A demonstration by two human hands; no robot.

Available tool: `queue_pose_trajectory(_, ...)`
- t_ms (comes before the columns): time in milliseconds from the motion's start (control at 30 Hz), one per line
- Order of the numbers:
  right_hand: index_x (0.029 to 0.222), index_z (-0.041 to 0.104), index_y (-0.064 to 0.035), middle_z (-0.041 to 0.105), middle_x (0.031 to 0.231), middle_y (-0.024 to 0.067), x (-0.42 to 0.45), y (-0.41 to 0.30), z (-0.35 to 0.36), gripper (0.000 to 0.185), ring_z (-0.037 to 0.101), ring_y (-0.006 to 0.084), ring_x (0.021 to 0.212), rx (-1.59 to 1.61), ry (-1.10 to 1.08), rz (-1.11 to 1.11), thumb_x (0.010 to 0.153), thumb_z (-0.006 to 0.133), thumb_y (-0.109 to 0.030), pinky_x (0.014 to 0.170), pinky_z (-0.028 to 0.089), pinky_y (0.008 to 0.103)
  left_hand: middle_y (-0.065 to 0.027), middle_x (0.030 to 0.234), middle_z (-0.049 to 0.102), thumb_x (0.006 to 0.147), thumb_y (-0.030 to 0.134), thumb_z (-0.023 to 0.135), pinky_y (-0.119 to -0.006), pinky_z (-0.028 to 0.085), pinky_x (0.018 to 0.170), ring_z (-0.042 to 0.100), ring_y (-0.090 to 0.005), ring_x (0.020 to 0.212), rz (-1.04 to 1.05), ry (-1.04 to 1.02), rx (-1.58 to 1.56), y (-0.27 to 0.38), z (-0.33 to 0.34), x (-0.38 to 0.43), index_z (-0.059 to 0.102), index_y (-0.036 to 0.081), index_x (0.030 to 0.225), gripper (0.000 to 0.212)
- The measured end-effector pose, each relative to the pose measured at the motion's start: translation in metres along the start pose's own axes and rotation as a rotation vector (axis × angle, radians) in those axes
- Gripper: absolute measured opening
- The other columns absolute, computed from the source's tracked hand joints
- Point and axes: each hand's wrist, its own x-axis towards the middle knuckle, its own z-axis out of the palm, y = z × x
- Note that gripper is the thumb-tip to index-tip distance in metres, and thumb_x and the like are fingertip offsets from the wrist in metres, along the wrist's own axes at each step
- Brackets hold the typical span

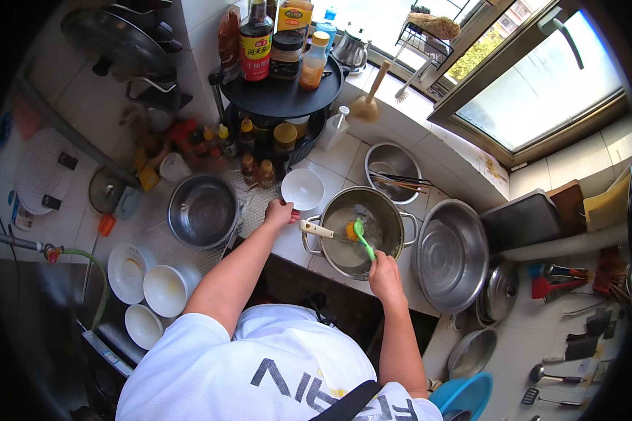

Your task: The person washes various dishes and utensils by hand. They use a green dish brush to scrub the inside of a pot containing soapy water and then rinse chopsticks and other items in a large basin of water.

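My left hand (281, 214) is at the near left rim of a white bowl (303, 188), thumb at the edge and fingers curled below it. The bowl's inside faces up. In my right hand (385, 276) is a green-handled dish brush (366, 243), its orange bristles over a two-handled steel pot (342, 266). Cloudy liquid fills the bottom of the pot. A utensil with a cream handle (316, 229) leans across the pot's left rim, its far end hidden near the brush.
Chopsticks lie across a steel bowl (395, 152) behind the pot. To the right stands a large steel basin (453, 258); another basin (203, 210) is left. Several white bowls (166, 290) sit at the lower left. Sauce bottles (256, 44) crowd a black rack (284, 100) near the open window (537, 84).
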Motion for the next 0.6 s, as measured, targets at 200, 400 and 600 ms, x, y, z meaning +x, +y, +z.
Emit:
queue_pose_trajectory(200,0.142,0.073,0.0027,0.076,0.117,0.0362,-0.009,-0.006,0.003,0.032,0.073,0.0583,0.113,-0.002,0.012,0.05,0.113,0.066,-0.01,0.101,0.059,0.0649,-0.0168,0.104,0.088,0.113,0.015,0.068,-0.035,0.07,0.071,0.087,-0.0228,0.083,-0.004,0.009,0.07,0.001,0.015,0.022,0.077,-0.006,0.12,0.025)
queue_pose_trajectory(400,0.144,0.072,0.0027,0.077,0.124,0.0363,-0.012,-0.001,0.005,0.034,0.072,0.0578,0.119,0.014,0.032,0.048,0.113,0.065,-0.011,0.105,0.058,0.0643,-0.0174,0.1,0.088,0.11,0.018,0.071,-0.035,0.069,0.068,0.087,-0.0234,0.08,-0.007,0.061,0.107,0.005,0.014,0.02,0.077,-0.008,0.116,0.027)
queue_pose_trajectory(600,0.142,0.071,0.003,0.073,0.117,0.0371,-0.011,0.001,0.006,0.033,0.071,0.0601,0.11,0.012,0.034,-0.011,0.112,0.065,-0.01,0.098,0.059,0.066,-0.0223,0.097,0.086,0.11,0.016,0.068,-0.038,0.069,0.061,0.087,-0.028,0.074,-0.101,0.097,0.202,0.023,0.012,-0.006,0.068,-0.013,0.128,0.034)
